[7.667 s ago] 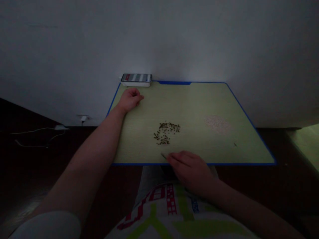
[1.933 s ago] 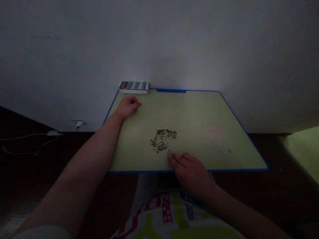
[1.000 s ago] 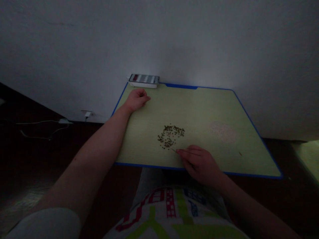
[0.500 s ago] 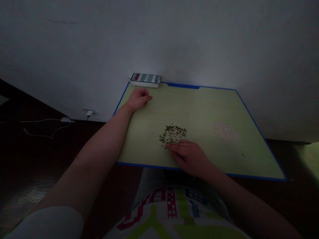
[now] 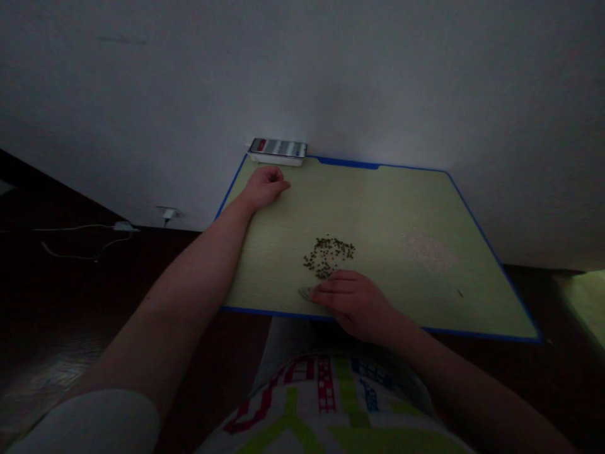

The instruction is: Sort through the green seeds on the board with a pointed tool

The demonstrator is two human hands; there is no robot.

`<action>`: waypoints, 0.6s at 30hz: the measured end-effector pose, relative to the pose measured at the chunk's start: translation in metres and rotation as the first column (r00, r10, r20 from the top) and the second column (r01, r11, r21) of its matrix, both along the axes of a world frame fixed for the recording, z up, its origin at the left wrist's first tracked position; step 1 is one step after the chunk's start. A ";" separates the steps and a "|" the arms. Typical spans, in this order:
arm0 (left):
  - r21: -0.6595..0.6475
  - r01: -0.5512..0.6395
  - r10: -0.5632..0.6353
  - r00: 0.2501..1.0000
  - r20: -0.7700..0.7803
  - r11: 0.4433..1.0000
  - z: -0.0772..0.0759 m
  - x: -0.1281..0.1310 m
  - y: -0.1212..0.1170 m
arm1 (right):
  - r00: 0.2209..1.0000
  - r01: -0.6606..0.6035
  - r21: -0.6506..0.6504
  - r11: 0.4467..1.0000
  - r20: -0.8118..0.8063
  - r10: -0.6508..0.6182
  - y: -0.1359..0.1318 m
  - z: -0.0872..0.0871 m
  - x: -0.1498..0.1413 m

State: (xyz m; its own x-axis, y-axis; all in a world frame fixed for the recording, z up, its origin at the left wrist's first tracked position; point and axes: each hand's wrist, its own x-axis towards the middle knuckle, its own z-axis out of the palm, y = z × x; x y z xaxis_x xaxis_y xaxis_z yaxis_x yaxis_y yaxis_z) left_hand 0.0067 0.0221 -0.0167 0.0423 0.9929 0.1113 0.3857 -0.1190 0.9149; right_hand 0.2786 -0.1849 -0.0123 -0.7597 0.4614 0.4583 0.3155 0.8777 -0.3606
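Note:
My right hand (image 5: pixel 352 302) is closed, its fingers pinching a thin, flat, greyish card-like piece (image 5: pixel 305 293). The piece lies low over the near part of the pale table (image 5: pixel 373 205), close to its front edge. Just beyond the fingertips, small dark green-brown grains (image 5: pixel 323 252), perhaps beans, are scattered in a loose ring. My right fingers touch or cover the nearest ones; I cannot tell which. At the far left of the table rests my left hand (image 5: pixel 265 188), fingers curled in a loose fist with the thumb pointing right. Nothing shows in it.
A patch of small pale grains (image 5: pixel 429 251) lies on the right side of the table. Near it is a small dark sliver (image 5: pixel 460 293). At the back left corner a phone (image 5: pixel 278 147) sits on a white box (image 5: pixel 276 160). The wall (image 5: pixel 378 82) stands behind.
The thin piece has gone from the right side of the dark grains, through their near edge, to just in front of them. My left hand stays in place; the view has shifted slightly.

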 end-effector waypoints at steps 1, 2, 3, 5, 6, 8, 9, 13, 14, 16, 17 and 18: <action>0.000 0.000 0.000 1.000 -0.001 1.000 0.000 0.000 0.000 | 1.000 -0.001 0.021 1.000 0.002 0.001 -0.003 -0.001 0.003; -0.001 0.002 -0.002 1.000 0.000 1.000 -0.001 -0.001 0.001 | 1.000 0.001 0.036 0.999 0.008 -0.001 -0.006 -0.001 0.006; 0.001 0.002 -0.002 1.000 0.002 1.000 -0.002 -0.001 0.001 | 1.000 0.010 0.044 0.999 0.018 -0.011 -0.009 -0.001 0.009; 0.008 0.003 -0.003 1.000 0.003 1.000 -0.004 -0.003 0.002 | 0.999 0.030 0.060 0.998 0.033 -0.032 -0.014 -0.002 0.014; 0.011 0.004 -0.004 1.000 0.002 1.000 -0.005 -0.003 0.003 | 0.998 0.039 0.071 0.997 0.038 -0.042 -0.016 -0.002 0.017; 0.011 0.005 -0.005 1.000 0.000 1.000 -0.006 -0.004 0.003 | 0.997 0.068 0.090 0.994 0.030 -0.071 -0.019 -0.004 0.022; 0.010 0.005 -0.005 1.000 -0.001 1.000 -0.006 -0.004 0.003 | 0.996 0.085 0.095 0.992 0.024 -0.088 -0.020 -0.005 0.024; 0.003 0.005 -0.005 1.000 -0.009 1.000 -0.003 -0.003 0.002 | 0.984 0.165 0.122 0.979 0.043 -0.172 -0.023 -0.009 0.027; 0.002 0.004 -0.004 1.000 -0.013 1.000 -0.003 -0.003 0.001 | 0.981 0.175 0.142 0.974 0.056 -0.184 -0.024 -0.010 0.025; 0.007 0.000 0.000 1.000 -0.028 1.000 -0.002 -0.003 0.000 | 0.974 0.192 0.183 0.964 0.081 -0.210 -0.026 -0.010 0.019; 0.014 0.000 0.001 0.999 -0.036 1.000 -0.002 -0.003 0.000 | 0.969 0.205 0.198 0.959 0.096 -0.227 -0.026 -0.011 0.015; 0.021 0.004 -0.003 0.999 -0.042 1.000 -0.002 -0.004 0.000 | 0.961 0.224 0.206 0.953 0.114 -0.251 -0.027 -0.011 0.012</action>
